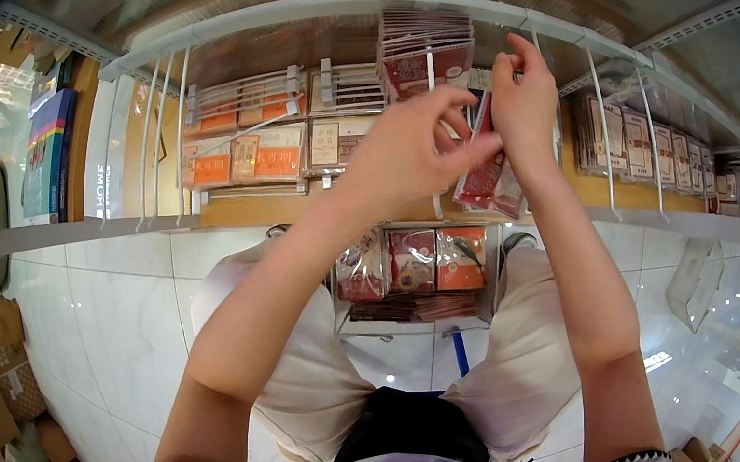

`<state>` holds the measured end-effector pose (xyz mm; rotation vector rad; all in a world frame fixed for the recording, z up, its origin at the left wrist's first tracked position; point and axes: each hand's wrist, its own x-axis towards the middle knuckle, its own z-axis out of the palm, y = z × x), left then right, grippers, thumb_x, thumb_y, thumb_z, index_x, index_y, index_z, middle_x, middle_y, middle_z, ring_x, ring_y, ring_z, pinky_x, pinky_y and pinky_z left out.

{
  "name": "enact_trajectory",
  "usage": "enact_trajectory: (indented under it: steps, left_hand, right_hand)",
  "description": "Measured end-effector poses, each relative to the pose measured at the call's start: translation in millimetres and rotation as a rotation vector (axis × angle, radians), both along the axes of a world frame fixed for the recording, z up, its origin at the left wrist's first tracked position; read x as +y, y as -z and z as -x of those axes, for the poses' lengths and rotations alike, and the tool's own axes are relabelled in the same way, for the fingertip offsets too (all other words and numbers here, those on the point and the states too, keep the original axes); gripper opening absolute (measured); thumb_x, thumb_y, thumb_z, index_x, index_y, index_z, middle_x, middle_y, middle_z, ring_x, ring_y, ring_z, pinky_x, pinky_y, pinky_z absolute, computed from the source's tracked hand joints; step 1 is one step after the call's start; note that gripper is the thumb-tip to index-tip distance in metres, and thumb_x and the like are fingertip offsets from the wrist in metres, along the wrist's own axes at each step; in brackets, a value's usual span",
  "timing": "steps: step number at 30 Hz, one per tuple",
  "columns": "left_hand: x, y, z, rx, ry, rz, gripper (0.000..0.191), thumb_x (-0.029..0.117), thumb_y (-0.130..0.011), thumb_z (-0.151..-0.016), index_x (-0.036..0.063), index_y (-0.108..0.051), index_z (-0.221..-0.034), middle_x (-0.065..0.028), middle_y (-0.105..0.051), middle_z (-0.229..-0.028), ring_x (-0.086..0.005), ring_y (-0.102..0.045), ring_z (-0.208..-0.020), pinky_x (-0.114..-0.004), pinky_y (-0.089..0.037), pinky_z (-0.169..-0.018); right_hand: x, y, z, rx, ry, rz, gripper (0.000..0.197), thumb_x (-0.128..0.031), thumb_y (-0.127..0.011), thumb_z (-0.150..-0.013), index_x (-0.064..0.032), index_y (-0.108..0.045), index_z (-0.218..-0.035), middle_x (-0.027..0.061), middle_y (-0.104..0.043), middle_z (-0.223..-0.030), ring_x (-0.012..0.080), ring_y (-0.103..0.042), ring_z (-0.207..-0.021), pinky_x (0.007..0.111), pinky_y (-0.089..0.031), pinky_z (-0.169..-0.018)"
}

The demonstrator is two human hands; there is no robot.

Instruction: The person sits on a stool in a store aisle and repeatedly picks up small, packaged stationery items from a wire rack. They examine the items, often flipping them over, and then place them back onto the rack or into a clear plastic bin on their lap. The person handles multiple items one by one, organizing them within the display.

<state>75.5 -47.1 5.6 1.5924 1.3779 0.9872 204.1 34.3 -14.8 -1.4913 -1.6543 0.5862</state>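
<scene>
My left hand [424, 137], blurred by motion, reaches over the front of a shelf with its thumb across a red flat packet [482, 175]. Whether its fingers grip that packet is not plain. My right hand [525, 102] is just right of it, fingers bent and pointing up; what lies under its palm is hidden. The red packet stands tilted near the shelf's front edge. Behind my hands rises a stack of clear-wrapped red packets [427, 67]. Between my knees a clear plastic bin [412, 327] holds more red packets [412, 261] and an orange packet [464, 255].
White wire dividers [244, 94] and a metal rail [303, 8] cross the shelf. Orange packs [276, 151] lie left, pale boxed packs [637, 138] right. An empty-looking clear bin [698, 282] rests on the tiled floor [122, 331]. Cardboard boxes [13, 379] are piled at left.
</scene>
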Motion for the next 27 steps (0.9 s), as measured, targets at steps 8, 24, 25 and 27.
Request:
enact_trajectory:
  steps: [8, 24, 25, 27]
  left_hand:
    - [-17.5, -7.3, 2.3, -0.169, -0.032, 0.169, 0.014, 0.011, -0.058, -0.084, 0.0010, -0.060, -0.093, 0.0005, -0.058, -0.073, -0.0044, -0.051, -0.065, -0.021, -0.042, -0.058]
    - [-56.2, -11.1, 18.7, -0.254, 0.199, 0.466, 0.017, 0.003, -0.058, -0.082, -0.0017, -0.060, -0.099, -0.0026, -0.063, -0.086, -0.0057, -0.055, -0.074, -0.020, -0.044, -0.065]
    - [-54.8, -4.8, 21.5, -0.223, 0.189, 0.459, 0.017, 0.002, -0.058, -0.082, -0.0019, -0.060, -0.098, -0.0026, -0.063, -0.085, -0.0057, -0.055, -0.073, -0.020, -0.044, -0.064]
    - [-54.5, 3.6, 25.1, -0.160, 0.176, 0.440, 0.016, 0.002, -0.058, -0.082, -0.0023, -0.060, -0.097, -0.0026, -0.063, -0.083, -0.0058, -0.055, -0.071, -0.021, -0.044, -0.063]
  right_hand:
    - [-31.8, -20.8, -24.3, 0.564, -0.446, 0.257, 0.028, -0.026, -0.049, -0.090, -0.0016, -0.059, -0.100, 0.0007, -0.058, -0.075, 0.0033, -0.052, -0.068, 0.019, -0.042, -0.060]
    - [-88.6, -24.2, -64.1, 0.357, -0.648, 0.684, 0.013, -0.008, -0.059, -0.082, 0.0013, -0.058, -0.091, 0.0040, -0.060, -0.074, 0.0056, -0.054, -0.064, 0.022, -0.044, -0.052]
    - [-88.5, -21.9, -65.0, 0.299, -0.655, 0.680, 0.014, -0.008, -0.060, -0.081, 0.0014, -0.058, -0.091, 0.0044, -0.060, -0.072, 0.0060, -0.055, -0.062, 0.022, -0.044, -0.052]
    - [-88.0, -14.1, -65.7, 0.186, -0.671, 0.674, 0.014, -0.008, -0.060, -0.080, 0.0015, -0.058, -0.091, 0.0053, -0.060, -0.069, 0.0068, -0.055, -0.059, 0.023, -0.044, -0.050]
